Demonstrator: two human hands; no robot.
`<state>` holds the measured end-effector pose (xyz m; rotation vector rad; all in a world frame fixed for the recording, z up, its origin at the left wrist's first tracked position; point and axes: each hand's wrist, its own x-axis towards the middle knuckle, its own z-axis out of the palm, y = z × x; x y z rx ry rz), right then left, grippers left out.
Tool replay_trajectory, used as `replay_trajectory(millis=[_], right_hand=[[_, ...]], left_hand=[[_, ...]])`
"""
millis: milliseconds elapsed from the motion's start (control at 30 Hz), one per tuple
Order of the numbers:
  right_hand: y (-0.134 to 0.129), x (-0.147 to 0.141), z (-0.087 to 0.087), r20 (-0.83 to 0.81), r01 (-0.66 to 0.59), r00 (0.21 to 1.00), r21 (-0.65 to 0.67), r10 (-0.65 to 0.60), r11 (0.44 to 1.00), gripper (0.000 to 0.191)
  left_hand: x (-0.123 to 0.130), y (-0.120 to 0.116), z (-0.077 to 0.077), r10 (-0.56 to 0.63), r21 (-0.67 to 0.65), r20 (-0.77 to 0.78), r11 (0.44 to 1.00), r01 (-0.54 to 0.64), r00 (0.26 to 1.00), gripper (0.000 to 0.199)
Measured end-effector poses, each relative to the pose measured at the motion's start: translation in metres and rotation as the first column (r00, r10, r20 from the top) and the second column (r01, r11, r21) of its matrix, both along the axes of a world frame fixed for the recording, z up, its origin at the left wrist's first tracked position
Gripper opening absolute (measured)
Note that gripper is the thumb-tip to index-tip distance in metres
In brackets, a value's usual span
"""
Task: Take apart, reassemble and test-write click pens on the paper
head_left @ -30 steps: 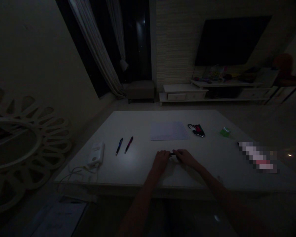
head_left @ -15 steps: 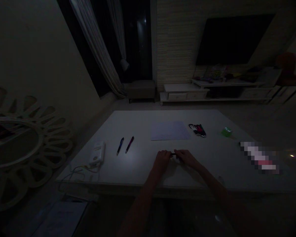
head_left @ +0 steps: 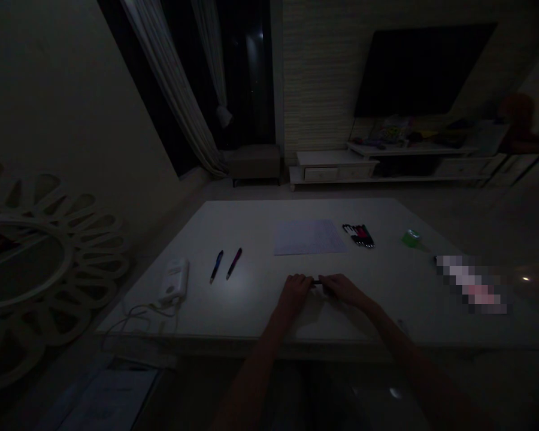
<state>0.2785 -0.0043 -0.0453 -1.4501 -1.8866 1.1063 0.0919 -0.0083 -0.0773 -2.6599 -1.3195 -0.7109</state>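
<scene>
My left hand [head_left: 296,293] and my right hand [head_left: 342,290] meet near the front of a white table [head_left: 260,311], both pinching a small dark stick-like object [head_left: 317,282]. Its ends are hidden by my fingers. Left of my hands lie a blue pen [head_left: 216,267] and a dark magenta pen [head_left: 234,264]. Farther back are a sheet of paper [head_left: 309,237] and a cluster of dark pens [head_left: 359,236]. A small green object [head_left: 411,238] sits to the right, and a white corded device [head_left: 175,281] sits at the left. A pixelated blurred patch [head_left: 471,284] hides something at the right.
A thin white cable [head_left: 135,317] runs from the device over the table's front edge. A round petal-framed mirror [head_left: 27,263] stands at the left. Behind the table are a low stool [head_left: 254,164], a white TV cabinet [head_left: 336,167] and a wall-mounted dark television [head_left: 424,72].
My hands stay on the dark object with little visible movement. The whole view shifts slightly as my head moves.
</scene>
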Motion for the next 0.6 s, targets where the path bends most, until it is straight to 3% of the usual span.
replay_trajectory(millis=[100, 167, 267, 433, 600], right_hand=[[-0.002, -0.002, 0.012, 0.109, -0.093, 0.991, 0.159, 0.076, 0.983, 0.042], [-0.001, -0.005, 0.021, 0.163, -0.168, 0.977, 0.191, 0.137, 0.967, 0.033], [0.003, -0.008, 0.026, 0.184, -0.217, 0.964, 0.133, 0.191, 0.967, 0.032], [0.011, -0.003, 0.027, 0.078, -0.217, 0.971, -0.121, 0.227, 0.969, 0.046], [0.012, 0.001, 0.032, 0.166, -0.170, 0.973, 0.051, 0.159, 0.984, 0.035]], left_hand=[[-0.001, 0.000, 0.000, -0.016, 0.004, -0.008, 1.000, 0.016, 1.000, 0.011], [-0.001, -0.001, 0.000, -0.026, 0.004, -0.015, 1.000, 0.027, 1.000, 0.009], [-0.003, -0.001, 0.001, -0.022, 0.017, 0.001, 1.000, 0.022, 1.000, 0.009], [-0.003, -0.002, 0.001, -0.065, 0.032, 0.031, 0.997, 0.064, 0.997, 0.012], [-0.004, -0.001, 0.002, -0.044, 0.044, 0.043, 0.998, 0.042, 0.998, 0.011]])
